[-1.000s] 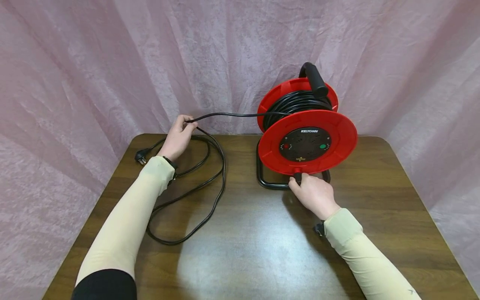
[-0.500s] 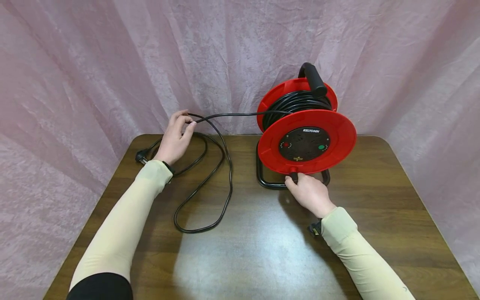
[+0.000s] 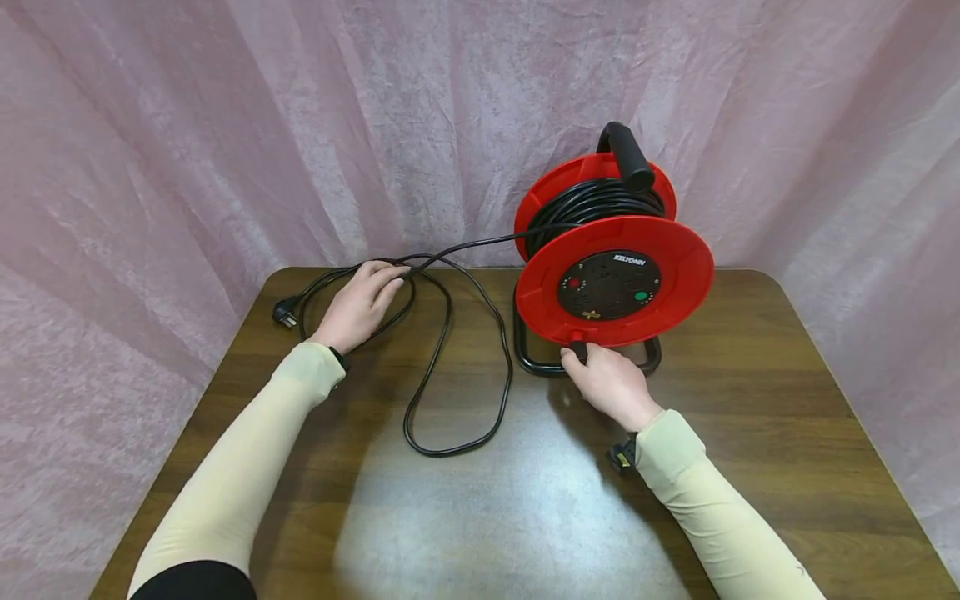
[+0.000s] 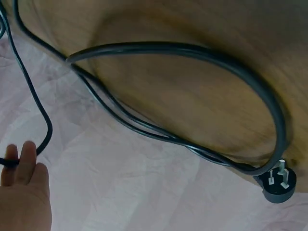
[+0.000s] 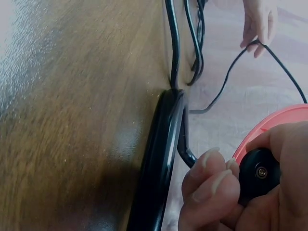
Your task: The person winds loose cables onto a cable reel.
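A red cable reel (image 3: pixel 678 296) with black cable wound on its drum stands at the back right of the table. My right hand (image 3: pixel 611 387) grips the black crank knob (image 5: pixel 260 172) low on the reel's front disc; the right wrist view shows the fingers curled round it. My left hand (image 3: pixel 360 308), out to the left, pinches the loose black cable (image 3: pixel 480 242), which runs from its fingers up to the drum. More cable hangs on past the hand into a long loop (image 3: pixel 509 367) on the table. The plug (image 3: pixel 285 312) lies at the far left, pins showing.
The reel's black tube stand (image 3: pixel 543 369) rests on the brown wooden table (image 3: pixel 757 400). Its carry handle (image 3: pixel 632 158) rises over the drum. A pink curtain (image 3: pixel 450 108) hangs behind the table. Cable coils (image 4: pixel 192 144) lie near the plug.
The reel's front disc has turned slightly clockwise, its crank knob going left with my right hand. My left hand has dropped lower, and the loose loop has slid right across the table.
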Tool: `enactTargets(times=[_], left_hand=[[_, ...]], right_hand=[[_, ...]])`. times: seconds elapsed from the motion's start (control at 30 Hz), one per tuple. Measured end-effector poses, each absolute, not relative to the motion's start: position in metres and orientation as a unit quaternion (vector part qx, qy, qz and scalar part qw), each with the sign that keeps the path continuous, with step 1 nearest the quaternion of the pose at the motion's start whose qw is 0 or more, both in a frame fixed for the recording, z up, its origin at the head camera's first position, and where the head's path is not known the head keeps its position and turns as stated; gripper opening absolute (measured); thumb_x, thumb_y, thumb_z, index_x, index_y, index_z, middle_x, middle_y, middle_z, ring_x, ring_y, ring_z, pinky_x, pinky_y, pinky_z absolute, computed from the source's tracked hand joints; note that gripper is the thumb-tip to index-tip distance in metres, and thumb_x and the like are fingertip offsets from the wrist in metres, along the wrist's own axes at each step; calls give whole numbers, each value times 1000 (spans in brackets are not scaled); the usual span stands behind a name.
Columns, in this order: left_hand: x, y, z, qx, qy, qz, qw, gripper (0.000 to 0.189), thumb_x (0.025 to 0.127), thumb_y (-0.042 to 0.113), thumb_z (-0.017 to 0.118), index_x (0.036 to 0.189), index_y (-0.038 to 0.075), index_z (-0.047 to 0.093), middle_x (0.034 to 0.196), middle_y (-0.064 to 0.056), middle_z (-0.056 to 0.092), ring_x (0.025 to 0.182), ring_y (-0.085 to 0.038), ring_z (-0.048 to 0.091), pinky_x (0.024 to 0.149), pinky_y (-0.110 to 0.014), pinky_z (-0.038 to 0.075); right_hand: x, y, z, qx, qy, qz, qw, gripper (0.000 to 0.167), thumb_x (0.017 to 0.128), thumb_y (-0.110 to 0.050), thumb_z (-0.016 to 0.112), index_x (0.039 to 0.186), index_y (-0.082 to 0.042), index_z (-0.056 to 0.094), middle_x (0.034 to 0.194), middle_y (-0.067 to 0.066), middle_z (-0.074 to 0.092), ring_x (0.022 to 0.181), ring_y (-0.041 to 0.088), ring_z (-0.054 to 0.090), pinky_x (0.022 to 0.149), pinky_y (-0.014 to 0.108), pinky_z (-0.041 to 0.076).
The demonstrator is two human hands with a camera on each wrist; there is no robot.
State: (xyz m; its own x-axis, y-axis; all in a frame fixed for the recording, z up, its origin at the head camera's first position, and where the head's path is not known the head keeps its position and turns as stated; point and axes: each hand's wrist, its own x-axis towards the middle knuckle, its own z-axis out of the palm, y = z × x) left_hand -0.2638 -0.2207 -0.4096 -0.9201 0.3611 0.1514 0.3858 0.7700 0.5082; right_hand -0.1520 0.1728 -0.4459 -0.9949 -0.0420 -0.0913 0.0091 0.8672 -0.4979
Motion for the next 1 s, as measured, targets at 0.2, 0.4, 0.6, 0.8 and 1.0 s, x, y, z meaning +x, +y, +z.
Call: enactTargets(times=[0.2,0.4,0.6,0.8,1.0], left_hand=[[-259,-226,-414,-191,-948,-255,4,56,107,55,41,147,19,56,144,-5,50,130,-29,47,105,-54,41],[-259,-232,-411,-195,-942,-274,0,44,104,57,49,120,21,69,144,-3,55,138,-26,44,107,-53,41],[-256,-235,-408,-221,-929,-295,20,37,99,57,60,111,25,75,109,9,62,105,-13,52,87,-40,47],[-255,-232,-407,-265,-923,-272,61,33,97,52,67,107,24,81,96,13,63,95,-10,50,82,-36,41],[-251,-228,-407,-280,-922,-254,75,31,97,46,69,110,21,82,90,13,63,88,-11,50,82,-35,38]], right_hand=[[-153,171,-446,-8,966,-254,45,49,103,-50,41,77,-12,57,78,9,65,87,42,68,69,54,52],[-153,170,-445,-6,966,-255,50,48,103,-50,41,77,-13,57,71,5,62,81,38,67,65,50,51],[-153,167,-442,-10,964,-261,52,49,104,-49,40,75,-13,55,66,2,60,72,31,63,61,43,47],[-153,162,-439,-11,960,-274,58,50,105,-49,40,76,-12,56,59,0,60,65,27,61,56,39,45],[-154,160,-440,-14,958,-281,64,50,104,-51,40,76,-13,58,57,-2,59,60,24,59,52,38,42]])
